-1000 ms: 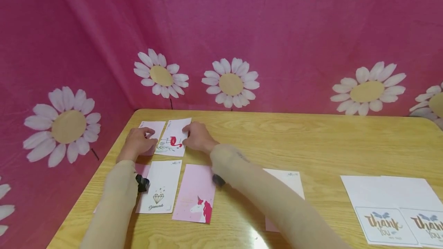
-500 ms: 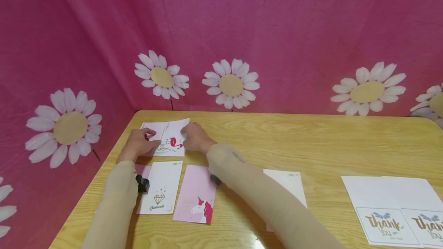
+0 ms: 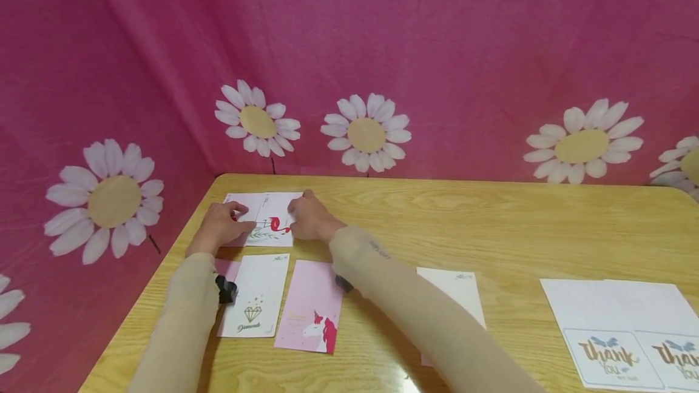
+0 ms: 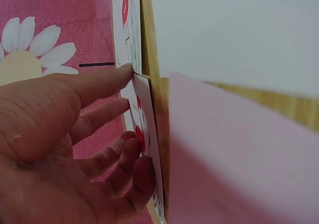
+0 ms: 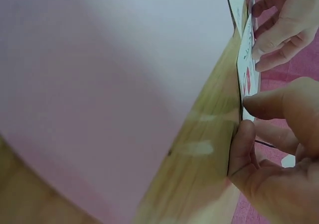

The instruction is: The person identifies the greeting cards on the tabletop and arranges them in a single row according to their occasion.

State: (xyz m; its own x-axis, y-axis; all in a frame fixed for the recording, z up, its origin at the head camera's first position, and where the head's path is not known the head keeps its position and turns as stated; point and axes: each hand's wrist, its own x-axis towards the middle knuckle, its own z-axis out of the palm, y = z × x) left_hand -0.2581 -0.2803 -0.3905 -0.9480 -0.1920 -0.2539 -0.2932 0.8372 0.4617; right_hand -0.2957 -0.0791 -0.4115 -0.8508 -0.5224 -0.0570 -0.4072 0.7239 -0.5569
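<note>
A white card with a red flamingo and green leaves lies at the table's far left corner. Its left edge meets another white card, largely covered by my left hand. In the left wrist view, the thumb touches the seam between them, while loosely bent fingers rest on the left card. My right hand holds the flamingo card's right edge. In the right wrist view, its thumb is on that card; how far the fingers reach under the edge is hidden.
Nearer me lie a white diamond card, a pink unicorn card and a pink card partly under my left sleeve. A white card is partly behind my right forearm. Two "Thank You" cards lie at right. A pink curtain backs the table.
The flamingo card's right side has turned and come down. Its left edge has closed the gap to the neighbouring card. My left hand has barely moved.
</note>
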